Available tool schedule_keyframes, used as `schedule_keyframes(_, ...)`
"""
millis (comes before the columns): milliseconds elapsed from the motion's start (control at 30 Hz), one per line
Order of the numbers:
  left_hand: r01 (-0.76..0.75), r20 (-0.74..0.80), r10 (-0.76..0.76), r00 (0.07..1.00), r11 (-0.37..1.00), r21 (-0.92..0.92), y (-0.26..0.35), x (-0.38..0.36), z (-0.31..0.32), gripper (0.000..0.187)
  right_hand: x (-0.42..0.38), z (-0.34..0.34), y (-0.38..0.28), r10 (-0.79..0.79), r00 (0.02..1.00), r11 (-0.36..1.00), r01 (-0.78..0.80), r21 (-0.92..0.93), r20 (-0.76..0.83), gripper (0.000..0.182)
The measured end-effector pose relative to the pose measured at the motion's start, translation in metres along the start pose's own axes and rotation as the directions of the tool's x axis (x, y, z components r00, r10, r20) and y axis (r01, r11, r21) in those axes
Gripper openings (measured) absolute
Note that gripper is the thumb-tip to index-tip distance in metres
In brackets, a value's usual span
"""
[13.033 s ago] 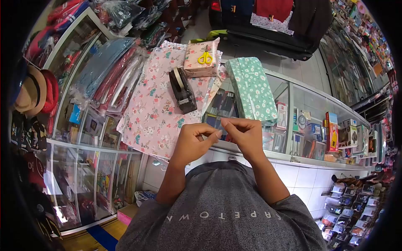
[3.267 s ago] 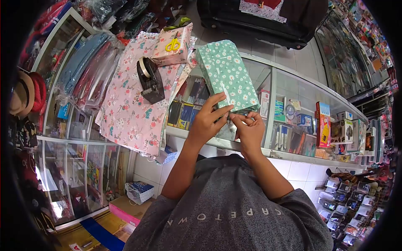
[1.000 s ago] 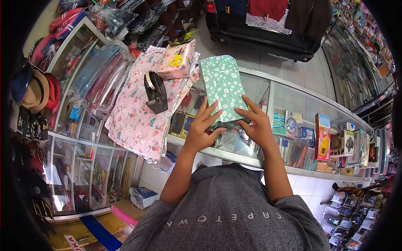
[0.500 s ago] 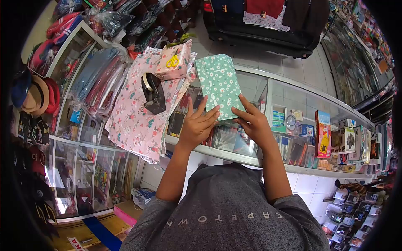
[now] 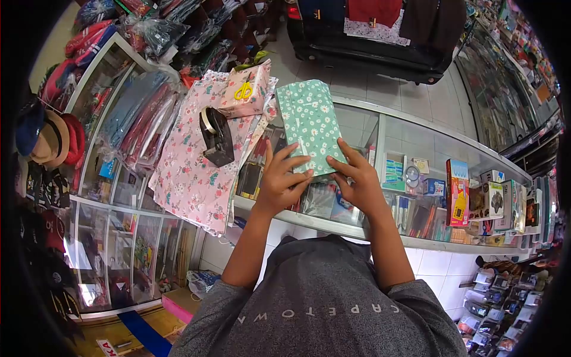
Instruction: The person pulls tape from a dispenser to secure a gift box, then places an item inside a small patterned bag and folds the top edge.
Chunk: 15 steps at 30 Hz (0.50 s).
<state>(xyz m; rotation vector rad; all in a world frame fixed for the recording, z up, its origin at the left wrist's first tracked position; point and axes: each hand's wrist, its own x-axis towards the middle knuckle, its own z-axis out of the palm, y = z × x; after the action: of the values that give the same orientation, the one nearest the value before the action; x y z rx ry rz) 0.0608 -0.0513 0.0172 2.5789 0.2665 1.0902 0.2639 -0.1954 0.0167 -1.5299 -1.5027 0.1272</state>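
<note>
Both forearms are extended forward, and the two hands are brought in at either side of the near end of a green, daisy-patterned package [image 5: 309,116]. The left hand [image 5: 282,180] is turned with its back upward, its fingers fanned, some of them laid over the package's near left part. The right hand [image 5: 360,178] is angled inward from the opposite side, with fingertips set on the near right corner and edge. Neither hand is closed: both are held loosely spread, and the package is steadied between them rather than clenched. Whether it is pressed from beneath by either thumb cannot be told.

The package is stretched away from the fingertips, its far end left uncovered, on a glass counter [image 5: 357,122]. It is covered in green paper printed with white daisies, and a pale, shiny strip is seen along its top beside the left fingertips.

Left of the left hand, a black tape dispenser [image 5: 218,138] is stood on pink floral paper [image 5: 184,172]. Beyond it, yellow scissors [image 5: 242,91] are laid on a pink floral box [image 5: 257,107].
</note>
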Motion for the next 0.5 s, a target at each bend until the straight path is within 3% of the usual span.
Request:
schedule_keyframes(67,-0.001,-0.037,-0.001,0.999,0.999,-0.050,-0.002,0.000,0.000,0.028,0.000,-0.001,-0.001,-0.038,0.999,0.999,0.038,-0.018,-0.008,0.049)
schedule_keyframes(133,0.222,-0.320,-0.306,0.897,0.936,-0.272,-0.007,-0.001,0.005,0.051,-0.003,0.008,0.002,0.192,0.968,0.925,-0.122,0.361,-0.163,0.053)
schedule_keyframes(167,0.370,-0.260,-0.475,0.840,0.854,-0.364,-0.008,-0.003,0.009,0.061,-0.005,0.012,0.007,0.359,0.927,0.839,-0.269,0.472,-0.110,0.055)
schedule_keyframes(200,0.371,-0.259,-0.476,0.840,0.854,-0.366,-0.010,-0.005,0.010,0.061,-0.006,0.014,0.011,0.360,0.926,0.839,-0.271,0.471,-0.110,0.055)
schedule_keyframes(267,0.556,0.049,-0.750,0.660,0.443,-0.703,-0.020,-0.016,0.012,0.061,-0.005,0.014,0.015,0.521,0.852,0.782,-0.449,0.432,-0.057,0.053)
schedule_keyframes(300,0.621,0.116,-0.716,0.689,0.499,-0.604,-0.018,-0.017,0.010,0.063,-0.003,0.013,0.009,0.512,0.858,0.786,-0.442,0.432,-0.052,0.052)
schedule_keyframes(333,0.618,0.115,-0.714,0.690,0.500,-0.606,-0.018,-0.016,0.010,0.063,-0.002,0.014,0.007,0.510,0.858,0.788,-0.441,0.430,-0.054,0.052)
schedule_keyframes(400,0.633,0.265,-0.610,0.746,0.529,-0.565,-0.013,-0.014,0.008,0.065,-0.002,0.017,0.006,0.495,0.868,0.781,-0.430,0.452,-0.030,0.051)
schedule_keyframes(500,0.648,0.261,-0.630,0.731,0.523,-0.554,-0.018,-0.011,0.015,0.062,-0.004,0.018,0.013,0.441,0.897,0.818,-0.413,0.400,0.024,0.047)
